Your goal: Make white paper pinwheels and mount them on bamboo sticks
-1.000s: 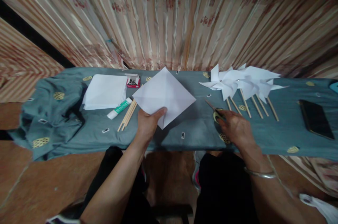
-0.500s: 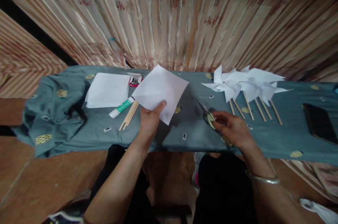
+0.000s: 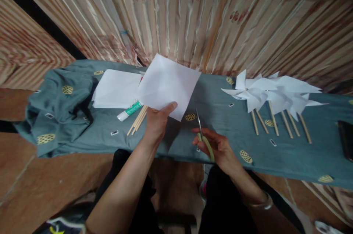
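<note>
My left hand [image 3: 158, 122] grips a square white sheet of paper [image 3: 169, 83] by its near edge, thumb on top, and holds it above the cloth. In my right hand [image 3: 215, 146] is a pair of scissors [image 3: 205, 141] with pale green handles, raised off the table to the right of the paper. Its blades point away from me and look closed. Beside my left hand lie several wooden sticks [image 3: 137, 123] and a green and white glue tube [image 3: 129, 111]. The paper hides the sticks' far ends and most of a small red box behind it.
A stack of white paper [image 3: 117, 89] lies at the left, near bunched cloth [image 3: 66, 116]. Several white paper pinwheels [image 3: 271, 90] on sticks rest at the right. A dark phone [image 3: 346, 140] lies at the far right. Behind the table hangs a patterned curtain [image 3: 176, 17].
My right hand has lifted the scissors from the table and brought them left, toward the paper. The sheet has risen slightly in my left hand. The view has shifted a little.
</note>
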`<state>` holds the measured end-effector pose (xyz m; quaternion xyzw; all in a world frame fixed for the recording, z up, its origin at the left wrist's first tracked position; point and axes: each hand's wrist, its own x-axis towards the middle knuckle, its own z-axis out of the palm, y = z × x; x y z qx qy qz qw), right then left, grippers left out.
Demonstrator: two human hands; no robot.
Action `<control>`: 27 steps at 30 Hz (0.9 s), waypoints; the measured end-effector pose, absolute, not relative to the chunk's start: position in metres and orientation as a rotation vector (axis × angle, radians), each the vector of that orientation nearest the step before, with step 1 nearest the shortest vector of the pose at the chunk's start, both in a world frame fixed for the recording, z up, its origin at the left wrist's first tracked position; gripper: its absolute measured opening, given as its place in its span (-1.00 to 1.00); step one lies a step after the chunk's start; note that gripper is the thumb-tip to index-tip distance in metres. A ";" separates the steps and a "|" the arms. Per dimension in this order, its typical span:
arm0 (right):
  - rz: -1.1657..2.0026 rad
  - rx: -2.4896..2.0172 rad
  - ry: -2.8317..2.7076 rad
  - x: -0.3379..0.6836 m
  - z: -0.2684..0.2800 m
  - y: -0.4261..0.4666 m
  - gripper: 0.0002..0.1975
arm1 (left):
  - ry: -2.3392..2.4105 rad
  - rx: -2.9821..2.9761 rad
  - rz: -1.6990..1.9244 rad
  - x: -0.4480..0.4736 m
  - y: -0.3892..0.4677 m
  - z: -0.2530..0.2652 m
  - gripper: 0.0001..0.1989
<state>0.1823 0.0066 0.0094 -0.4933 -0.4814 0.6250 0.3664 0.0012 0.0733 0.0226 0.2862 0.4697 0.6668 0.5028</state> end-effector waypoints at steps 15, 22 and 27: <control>1.708 -1.243 -1.316 0.164 0.003 0.004 -0.52 | 1.116 0.665 1.614 0.012 0.074 0.014 -0.76; 1.697 -1.229 -1.308 0.164 0.001 0.005 -0.50 | 1.098 0.686 1.614 0.016 0.071 0.010 -0.79; 1.666 -1.261 -1.351 0.164 0.005 0.006 -0.48 | 1.137 0.725 1.583 0.018 0.070 0.009 -0.83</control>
